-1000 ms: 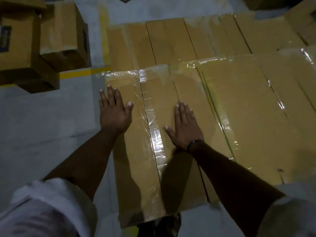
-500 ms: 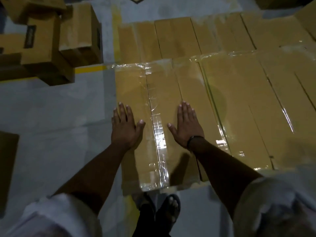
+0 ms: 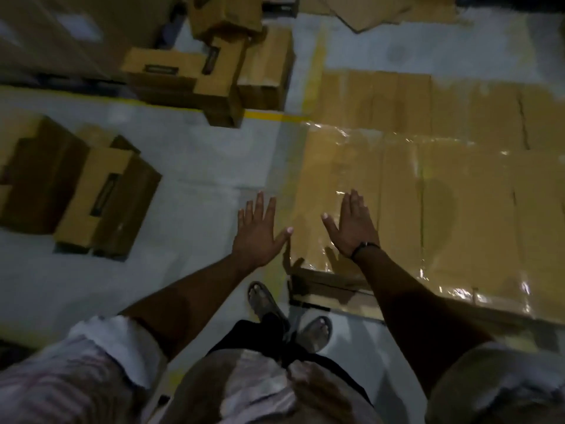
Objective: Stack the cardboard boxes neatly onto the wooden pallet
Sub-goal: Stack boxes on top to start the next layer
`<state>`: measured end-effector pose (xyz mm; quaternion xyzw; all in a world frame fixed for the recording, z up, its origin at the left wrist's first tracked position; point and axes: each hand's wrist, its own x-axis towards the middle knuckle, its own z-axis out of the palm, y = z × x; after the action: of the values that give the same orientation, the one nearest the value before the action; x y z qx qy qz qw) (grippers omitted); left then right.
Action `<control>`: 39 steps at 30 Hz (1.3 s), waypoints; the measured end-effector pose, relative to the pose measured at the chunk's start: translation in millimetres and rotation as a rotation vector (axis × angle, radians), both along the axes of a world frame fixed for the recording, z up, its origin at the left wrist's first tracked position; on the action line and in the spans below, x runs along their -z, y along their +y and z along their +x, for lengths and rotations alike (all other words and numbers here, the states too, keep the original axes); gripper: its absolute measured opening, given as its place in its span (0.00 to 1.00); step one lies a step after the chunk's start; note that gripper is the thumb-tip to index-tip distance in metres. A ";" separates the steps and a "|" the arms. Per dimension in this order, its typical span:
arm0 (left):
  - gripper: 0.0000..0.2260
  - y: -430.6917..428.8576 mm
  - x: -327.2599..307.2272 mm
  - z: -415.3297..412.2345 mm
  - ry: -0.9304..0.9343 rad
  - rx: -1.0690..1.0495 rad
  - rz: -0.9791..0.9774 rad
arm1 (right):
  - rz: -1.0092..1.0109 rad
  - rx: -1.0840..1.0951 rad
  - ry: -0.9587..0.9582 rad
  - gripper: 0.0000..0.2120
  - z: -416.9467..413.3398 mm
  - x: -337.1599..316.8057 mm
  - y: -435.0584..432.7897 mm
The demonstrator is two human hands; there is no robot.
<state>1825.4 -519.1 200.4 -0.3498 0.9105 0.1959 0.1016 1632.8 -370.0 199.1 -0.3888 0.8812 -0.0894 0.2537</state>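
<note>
Your left hand [image 3: 260, 232] was spread flat with straight fingers, holding nothing, above the grey floor [image 3: 198, 166] just left of the film-wrapped cardboard boxes [image 3: 458, 209]. Your right hand [image 3: 353, 229] was open too, fingers straight and together, over that stack's near-left corner; whether it touched was unclear. Loose boxes [image 3: 76, 191] sat on the floor further left.

My left hand [image 3: 258, 237] has slid off the wrapped boxes [image 3: 458, 209] and now hangs over the floor [image 3: 198, 185], just beside their left edge. My right hand [image 3: 353, 229] has drawn back to their near left corner. My sandalled feet [image 3: 266, 301] have come into view below.
</note>
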 end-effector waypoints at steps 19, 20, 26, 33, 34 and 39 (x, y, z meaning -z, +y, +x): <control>0.48 -133.3 -13.3 276.0 0.028 -0.587 0.083 | -0.195 -0.440 0.044 0.44 198.4 -48.8 -221.1; 0.52 -147.1 -10.4 294.3 0.012 -0.594 0.076 | -0.201 -0.429 0.026 0.44 214.8 -47.4 -237.4; 0.54 -248.6 -8.5 377.1 -0.043 -0.652 0.035 | -0.196 -0.455 -0.086 0.42 302.3 -40.3 -348.6; 0.38 -315.5 -13.3 418.7 0.054 -0.820 0.035 | -0.192 -0.569 -0.143 0.42 366.9 -37.6 -448.5; 0.38 -323.3 -11.4 422.4 0.049 -0.837 0.041 | -0.191 -0.584 -0.156 0.42 373.1 -36.7 -459.1; 0.37 -365.5 -5.5 426.2 0.051 -0.944 0.094 | -0.140 -0.636 -0.196 0.41 382.8 -24.8 -511.9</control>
<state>2251.6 -884.6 205.8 -0.7153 0.6446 0.2700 -0.0052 2015.6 -881.9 223.9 -0.6503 0.6790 -0.1030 0.3248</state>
